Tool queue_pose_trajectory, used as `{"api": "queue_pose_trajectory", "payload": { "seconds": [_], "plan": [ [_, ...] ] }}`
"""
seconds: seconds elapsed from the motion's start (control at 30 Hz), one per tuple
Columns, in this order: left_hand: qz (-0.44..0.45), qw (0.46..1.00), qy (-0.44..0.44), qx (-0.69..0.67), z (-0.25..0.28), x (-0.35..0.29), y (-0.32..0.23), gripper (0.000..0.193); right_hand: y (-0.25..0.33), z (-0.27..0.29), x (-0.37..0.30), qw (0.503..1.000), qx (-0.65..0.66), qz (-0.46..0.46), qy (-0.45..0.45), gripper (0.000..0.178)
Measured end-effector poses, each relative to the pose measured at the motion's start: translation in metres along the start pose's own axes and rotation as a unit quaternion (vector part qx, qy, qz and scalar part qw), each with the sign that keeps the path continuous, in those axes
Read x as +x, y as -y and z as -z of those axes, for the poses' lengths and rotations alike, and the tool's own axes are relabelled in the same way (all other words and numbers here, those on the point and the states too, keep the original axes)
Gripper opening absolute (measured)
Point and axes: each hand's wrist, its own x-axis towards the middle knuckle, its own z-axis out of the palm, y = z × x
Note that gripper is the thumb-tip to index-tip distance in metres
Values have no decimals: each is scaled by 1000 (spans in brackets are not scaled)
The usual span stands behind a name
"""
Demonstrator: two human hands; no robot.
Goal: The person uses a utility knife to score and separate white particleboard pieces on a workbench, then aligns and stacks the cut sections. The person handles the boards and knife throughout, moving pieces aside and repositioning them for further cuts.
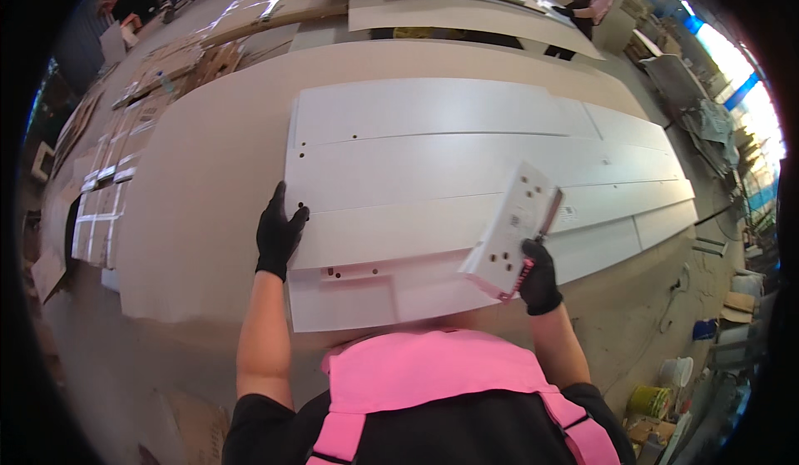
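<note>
White panels (399, 165) lie side by side and partly overlapping, some with small dark holes near the left ends. My left hand (280, 230), in a black glove, rests against the left edge of the stack, thumb and fingers apart and holding nothing. In its black glove, my right hand (541, 278) is closed on the right edge of a small white board (509, 236), which is tilted over the panels. This board has several dark holes and a printed label. Something pink shows by the right fingers; its kind is unclear.
A large tan board (191, 190) lies under the panels. Strapped cardboard stacks (104, 203) stand at the left. Across the far stacks of boards (466, 7), a person (585, 3) in dark gloves works. Buckets (653, 400) and a cable (676, 298) are on the floor at right.
</note>
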Motion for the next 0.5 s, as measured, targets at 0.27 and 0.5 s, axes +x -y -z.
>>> {"api": "queue_pose_trajectory", "payload": {
  "seconds": [0.27,0.5],
  "plan": [
    [-47,986,-33,157,-7,-7,-3,59,24,71,2,996,78,44,-27,46],
    [-44,987,-24,154,-9,-9,-36,51,59,69,64,1000,13,11,13,39]
  ]
}}
